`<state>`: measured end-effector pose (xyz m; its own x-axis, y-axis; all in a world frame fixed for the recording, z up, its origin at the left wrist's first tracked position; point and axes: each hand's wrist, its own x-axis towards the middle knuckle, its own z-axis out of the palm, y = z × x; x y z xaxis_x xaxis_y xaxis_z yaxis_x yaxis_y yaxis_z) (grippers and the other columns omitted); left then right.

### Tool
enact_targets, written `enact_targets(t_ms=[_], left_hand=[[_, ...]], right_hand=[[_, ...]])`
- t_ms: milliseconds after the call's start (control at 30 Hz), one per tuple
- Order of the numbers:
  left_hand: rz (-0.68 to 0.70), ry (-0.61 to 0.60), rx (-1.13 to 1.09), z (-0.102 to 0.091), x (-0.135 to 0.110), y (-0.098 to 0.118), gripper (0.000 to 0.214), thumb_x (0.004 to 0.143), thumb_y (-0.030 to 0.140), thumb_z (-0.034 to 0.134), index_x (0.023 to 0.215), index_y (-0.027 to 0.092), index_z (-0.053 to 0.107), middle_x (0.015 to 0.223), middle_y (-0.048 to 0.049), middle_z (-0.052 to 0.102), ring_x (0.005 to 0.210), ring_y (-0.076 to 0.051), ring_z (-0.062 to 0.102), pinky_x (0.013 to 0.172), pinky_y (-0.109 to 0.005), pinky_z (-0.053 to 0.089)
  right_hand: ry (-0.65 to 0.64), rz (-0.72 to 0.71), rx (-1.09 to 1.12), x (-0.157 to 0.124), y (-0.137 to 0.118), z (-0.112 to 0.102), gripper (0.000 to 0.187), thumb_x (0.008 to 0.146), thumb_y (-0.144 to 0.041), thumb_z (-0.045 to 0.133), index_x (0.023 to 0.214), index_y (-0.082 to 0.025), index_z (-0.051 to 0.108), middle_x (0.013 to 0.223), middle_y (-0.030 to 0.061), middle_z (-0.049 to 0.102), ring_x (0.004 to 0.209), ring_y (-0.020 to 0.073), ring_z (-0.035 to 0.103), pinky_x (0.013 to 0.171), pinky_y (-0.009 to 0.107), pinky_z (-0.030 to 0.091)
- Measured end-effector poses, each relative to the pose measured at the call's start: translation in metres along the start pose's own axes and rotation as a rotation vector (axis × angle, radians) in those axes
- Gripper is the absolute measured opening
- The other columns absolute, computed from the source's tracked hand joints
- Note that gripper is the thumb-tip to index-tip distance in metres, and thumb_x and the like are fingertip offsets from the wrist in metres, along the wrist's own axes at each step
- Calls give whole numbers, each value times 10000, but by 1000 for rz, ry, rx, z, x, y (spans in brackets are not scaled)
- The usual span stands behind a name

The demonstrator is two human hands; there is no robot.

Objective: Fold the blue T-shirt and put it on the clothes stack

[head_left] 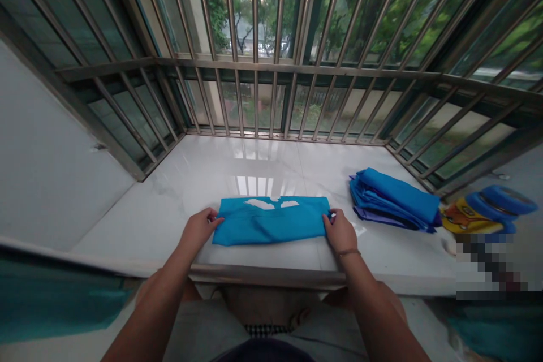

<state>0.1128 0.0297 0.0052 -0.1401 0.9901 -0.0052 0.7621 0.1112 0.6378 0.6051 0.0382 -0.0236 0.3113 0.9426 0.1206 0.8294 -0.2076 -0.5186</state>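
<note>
A bright blue cloth bag [271, 220] lies folded flat on the white marble window ledge [190, 181], its cut-out handles toward the window. My left hand [198, 227] pinches its left edge, fingers curled on the fabric. At the bag's right edge, my right hand [339, 232], with a thin bracelet on the wrist, grips in the same way. Both forearms reach in from below.
A stack of folded blue and purple bags [392, 199] sits on the ledge to the right. Further right is a yellow and blue object [479, 212] beside a blurred patch. Metal window bars [254, 68] enclose the ledge on three sides. Teal fabric [55, 305] lies low at left.
</note>
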Motion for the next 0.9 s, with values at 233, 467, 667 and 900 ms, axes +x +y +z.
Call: enact_targets(t_ms=[233, 467, 667, 900], left_hand=[[1, 94, -221, 1, 9, 9, 459, 863, 699, 628, 872, 244, 683, 725, 13, 668, 717, -213, 637, 688, -310, 471], [-2, 23, -113, 22, 18, -14, 460, 859, 701, 616, 875, 248, 693, 718, 8, 688, 712, -223, 658, 668, -310, 450], [-13, 54, -101, 29, 18, -22, 444, 866, 695, 609, 902, 265, 715, 718, 16, 694, 705, -222, 665, 674, -316, 456], [-28, 36, -81, 31, 26, -23, 426, 882, 681, 611, 861, 263, 687, 713, 16, 687, 690, -217, 657, 641, -317, 438]], right_hand=[[-1, 25, 21, -1, 4, -9, 257, 1044, -372, 507, 1049, -191, 689, 931, 106, 759, 854, 244, 710, 750, 329, 458], [-17, -84, 53, 2, -5, -3, 271, 951, -471, 632, 1001, -209, 679, 962, 110, 737, 924, 264, 673, 838, 354, 490], [39, 6, 46, -2, -10, -7, 357, 1052, -500, 404, 1084, -202, 596, 879, 93, 707, 812, 266, 656, 716, 336, 445], [-55, 136, -110, 2, -17, -15, 313, 1082, -374, 516, 1308, -161, 556, 892, 103, 740, 835, 272, 721, 720, 311, 416]])
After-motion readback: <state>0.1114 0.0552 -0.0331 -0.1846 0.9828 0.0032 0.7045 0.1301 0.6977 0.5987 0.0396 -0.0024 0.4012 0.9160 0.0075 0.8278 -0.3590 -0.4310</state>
